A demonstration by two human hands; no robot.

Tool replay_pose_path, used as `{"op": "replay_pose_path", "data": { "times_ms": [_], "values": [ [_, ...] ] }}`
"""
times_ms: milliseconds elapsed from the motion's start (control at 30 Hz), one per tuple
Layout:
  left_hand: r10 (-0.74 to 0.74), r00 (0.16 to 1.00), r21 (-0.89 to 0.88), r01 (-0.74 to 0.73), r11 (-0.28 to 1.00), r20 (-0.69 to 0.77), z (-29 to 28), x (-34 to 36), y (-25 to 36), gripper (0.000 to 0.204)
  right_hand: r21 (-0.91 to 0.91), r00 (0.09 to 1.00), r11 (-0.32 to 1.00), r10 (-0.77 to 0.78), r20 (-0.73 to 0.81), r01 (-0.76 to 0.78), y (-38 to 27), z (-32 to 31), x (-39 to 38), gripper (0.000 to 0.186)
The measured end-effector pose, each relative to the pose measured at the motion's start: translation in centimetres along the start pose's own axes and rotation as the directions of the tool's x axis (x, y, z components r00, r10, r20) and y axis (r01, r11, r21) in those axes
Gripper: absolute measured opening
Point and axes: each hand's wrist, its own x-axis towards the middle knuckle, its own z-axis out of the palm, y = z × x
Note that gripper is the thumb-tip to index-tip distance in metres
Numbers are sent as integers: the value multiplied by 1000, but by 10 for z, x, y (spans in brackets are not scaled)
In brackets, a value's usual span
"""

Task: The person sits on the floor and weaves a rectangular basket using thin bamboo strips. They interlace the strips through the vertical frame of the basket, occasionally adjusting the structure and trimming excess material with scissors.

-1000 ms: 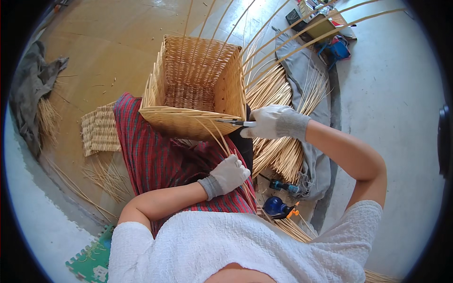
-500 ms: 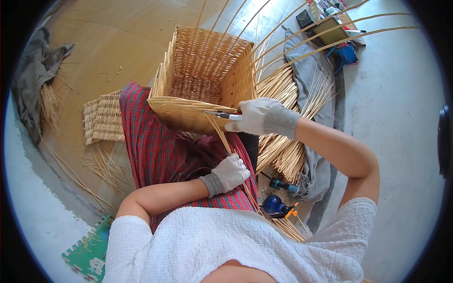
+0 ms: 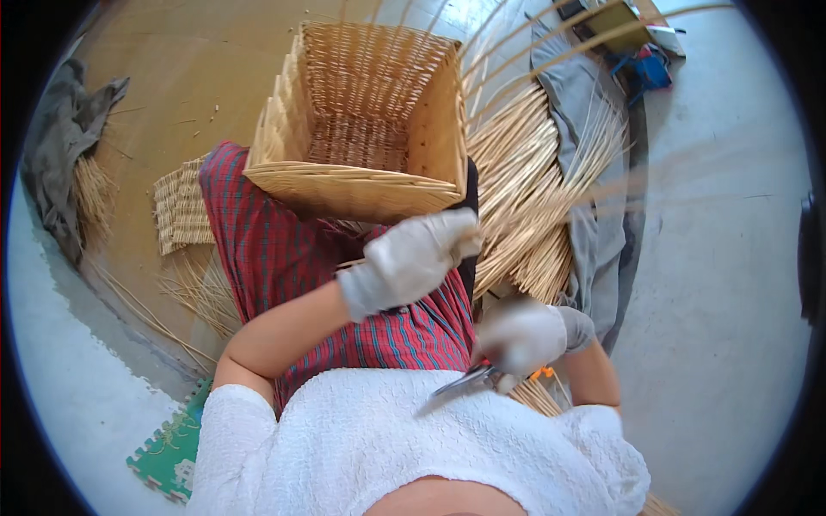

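A woven wicker basket [image 3: 344, 187], squarish with its opening facing up and away, rests on my lap over the red plaid cloth [image 3: 258, 241]. Below its right front corner my left hand [image 3: 420, 258], in a white knit glove, is closed on thin wicker strips [image 3: 594, 191] that trail off to the right, smeared by motion. My right hand [image 3: 527, 337], gloved too and partly blurred, is drawn back near my right side. It grips pruning shears [image 3: 469, 378], whose metal blades point left across my white shirt.
Long upright canes [image 3: 607, 36] curve out from the basket's far right rim. A thick bundle of wicker rods [image 3: 516, 193] lies on grey cloth [image 3: 594, 258] to the right. A flat woven panel [image 3: 183, 206], loose offcuts [image 3: 200, 297] and a green foam mat [image 3: 168, 456] lie left.
My right hand has pulled the shears back from the basket's front rim toward my body. My left hand has risen toward the basket, and the strips in it now swing out rightward.
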Motion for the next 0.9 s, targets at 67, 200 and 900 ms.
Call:
{"op": "replay_pose_path", "data": {
  "times_ms": [67,200,900],
  "values": [
    [56,993,-623,-106,775,-100,-39,14,35,34,307,971,939,-87,-224,155,80,14,-16,47],
    [43,951,-877,-299,377,-306,-83,11,20,30,725,571,660,523,-633,198,233,17,1,57],
    [-343,914,-976,-188,113,-216,-46,-76,-54,31,-115,601,974,-210,-771,193,5,28,142,38]
  ]
}}
